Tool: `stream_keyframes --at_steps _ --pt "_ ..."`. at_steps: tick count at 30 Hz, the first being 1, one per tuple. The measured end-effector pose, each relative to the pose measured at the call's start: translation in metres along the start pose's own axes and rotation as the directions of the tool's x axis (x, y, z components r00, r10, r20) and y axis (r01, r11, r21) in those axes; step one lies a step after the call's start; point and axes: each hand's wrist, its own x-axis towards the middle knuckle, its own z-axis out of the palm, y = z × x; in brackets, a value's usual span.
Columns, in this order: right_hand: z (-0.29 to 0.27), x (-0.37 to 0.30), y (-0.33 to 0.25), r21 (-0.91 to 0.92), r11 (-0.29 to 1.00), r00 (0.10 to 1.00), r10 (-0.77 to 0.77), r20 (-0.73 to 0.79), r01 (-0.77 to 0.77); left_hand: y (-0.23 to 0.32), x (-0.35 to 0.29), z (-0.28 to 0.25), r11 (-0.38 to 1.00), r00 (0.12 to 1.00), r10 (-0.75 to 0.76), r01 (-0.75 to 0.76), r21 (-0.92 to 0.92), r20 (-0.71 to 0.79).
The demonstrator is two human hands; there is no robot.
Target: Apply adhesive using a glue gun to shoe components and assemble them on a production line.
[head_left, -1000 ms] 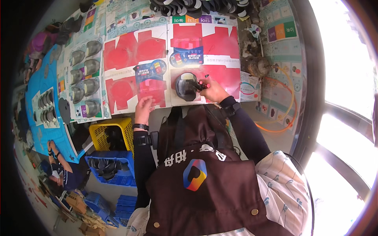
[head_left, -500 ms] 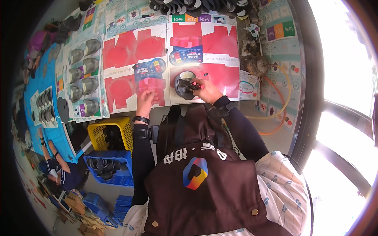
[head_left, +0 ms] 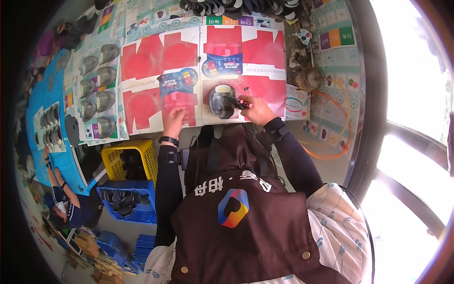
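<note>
A dark grey, rounded, cup-like piece [head_left: 220, 105] with a pale patch at its far end lies on the red-printed white board [head_left: 265, 103] in front of me. My right hand [head_left: 257, 110] is closed round a black spray gun [head_left: 243, 103] with red knobs, whose dark front end reaches over the right side of the piece. To the left, my left hand [head_left: 176, 118] rests at the near edge of the printed sheets, fingers loosely bent and slightly apart, with nothing seen in them.
Several similar grey pieces [head_left: 105, 101] stand in rows at the left, and black ones [head_left: 217, 8] are piled at the far edge. Yellow and orange hoses [head_left: 347, 128] loop at the right. A yellow crate [head_left: 150, 163] and a blue crate [head_left: 152, 201] stand low left. Another person [head_left: 78, 208] sits beyond.
My right hand and the spray gun have shifted right, uncovering more of the grey piece. The hoses at the right have swung. My left hand has barely moved.
</note>
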Motion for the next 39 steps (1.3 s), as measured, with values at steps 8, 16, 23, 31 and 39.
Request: stream_keyframes --at_steps 8,16,23,31,39 --pt "0.005 -0.007 0.008 -0.108 0.993 0.999 -0.036 -0.007 0.035 -0.011 0.053 0.056 0.853 0.971 0.150 -0.222 0.473 0.185" --pt "0.010 -0.016 0.024 -0.005 1.000 0.998 -0.007 -0.062 0.007 -0.002 0.057 0.092 0.866 0.973 0.119 -0.200 0.459 0.199" --pt "0.020 -0.024 0.035 0.144 0.983 0.993 0.116 0.021 -0.118 -0.002 0.051 0.102 0.859 0.972 0.107 -0.197 0.472 0.211" --pt "0.016 -0.025 0.034 0.225 0.969 0.994 0.108 -0.008 -0.104 0.012 0.045 0.109 0.910 0.975 0.031 -0.119 0.397 0.221" --pt "-0.001 -0.027 0.028 0.024 0.990 0.961 0.140 -0.238 -0.138 0.009 0.044 0.111 0.913 0.979 0.022 -0.102 0.396 0.203"
